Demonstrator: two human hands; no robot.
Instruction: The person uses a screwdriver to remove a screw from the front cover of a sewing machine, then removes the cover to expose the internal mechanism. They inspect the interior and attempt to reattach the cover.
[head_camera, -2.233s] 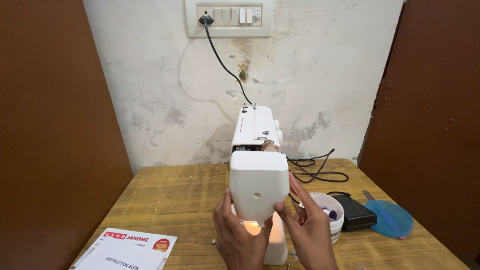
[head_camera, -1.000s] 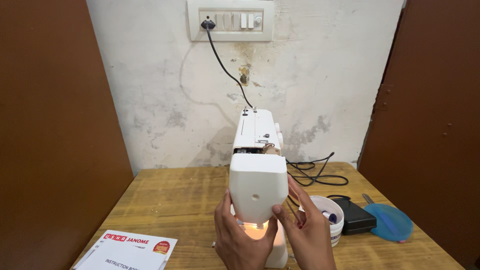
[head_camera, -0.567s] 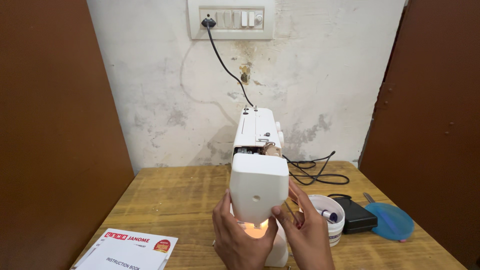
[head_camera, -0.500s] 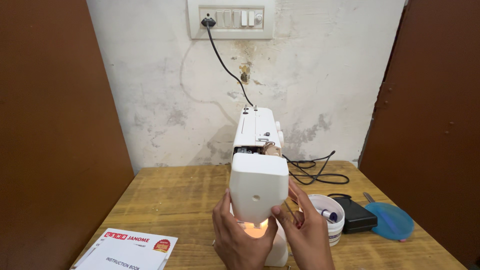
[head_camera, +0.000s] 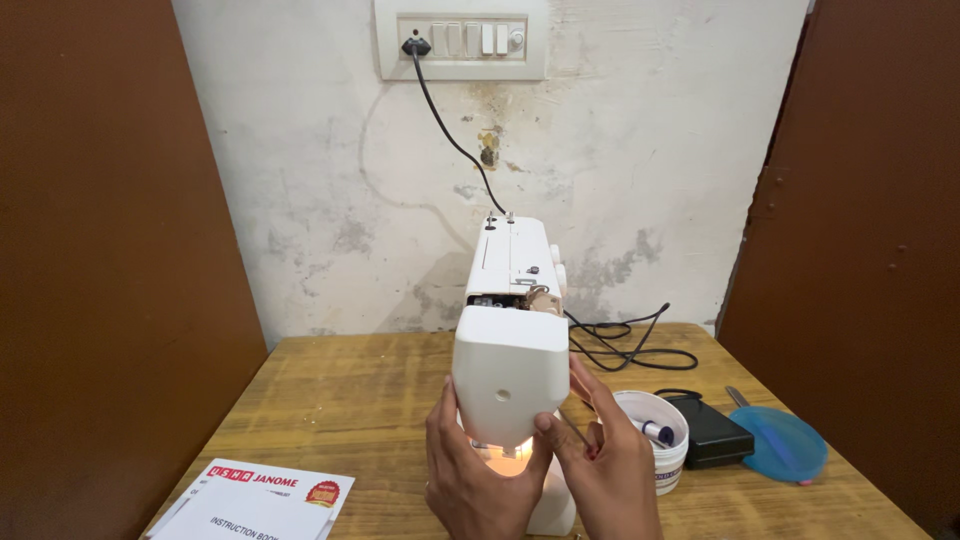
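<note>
A white sewing machine (head_camera: 507, 340) stands end-on to me on the wooden table (head_camera: 340, 400), its lamp glowing under the head. My left hand (head_camera: 468, 478) reaches up under the left side of the head, next to the lit needle area. My right hand (head_camera: 607, 462) is on the right side, thumb against the face plate, fingers curled close to the needle area. What the fingertips pinch is hidden behind the machine head.
A white booklet (head_camera: 255, 500) lies at the front left. To the right stand a white tub (head_camera: 655, 440) with small items, a black foot pedal (head_camera: 708, 432) and a blue lid (head_camera: 785, 445). A black cable (head_camera: 625, 345) runs up to the wall socket (head_camera: 460, 38). Brown doors flank both sides.
Both hands stay at the needle area under the machine head, with only slight finger shifts. The machine has not moved.
</note>
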